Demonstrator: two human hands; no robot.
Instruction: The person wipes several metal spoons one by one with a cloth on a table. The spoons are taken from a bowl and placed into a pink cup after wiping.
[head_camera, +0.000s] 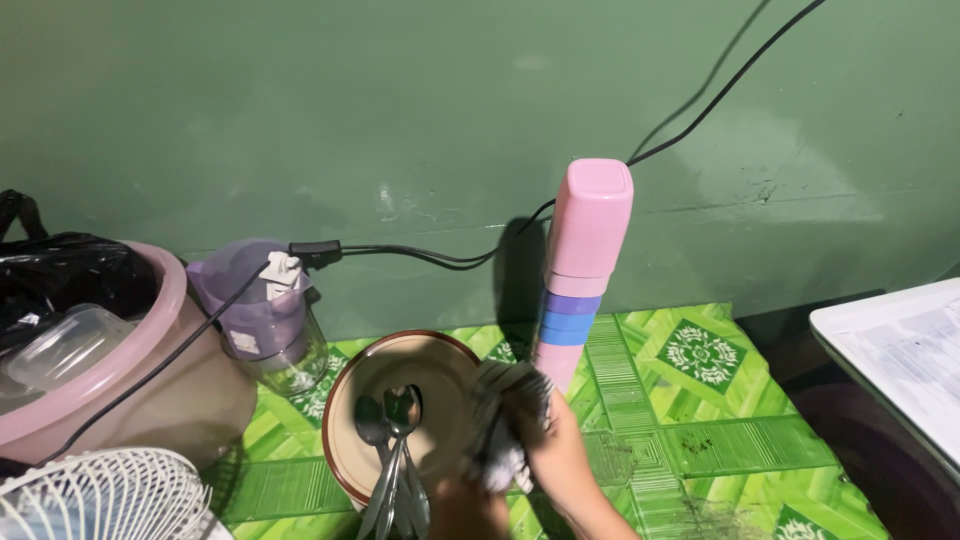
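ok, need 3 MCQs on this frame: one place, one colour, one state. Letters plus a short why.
1. Where does the tall stack of cups stand?
A. inside the basin
B. behind the plate, near the wall
C. on the white fan

2. What colour is the patterned table covering?
A. green
B. red
C. blue

3. What is the right hand doing?
A. hanging empty above the fan
B. gripping the black cable
C. holding a grey cloth against the plate

Answers:
1 B: the stack rises just behind the plate, by the green wall.
2 A: green geometric print.
3 C: the fingers bunch the cloth at the plate's rim; the spoons lie on the plate.
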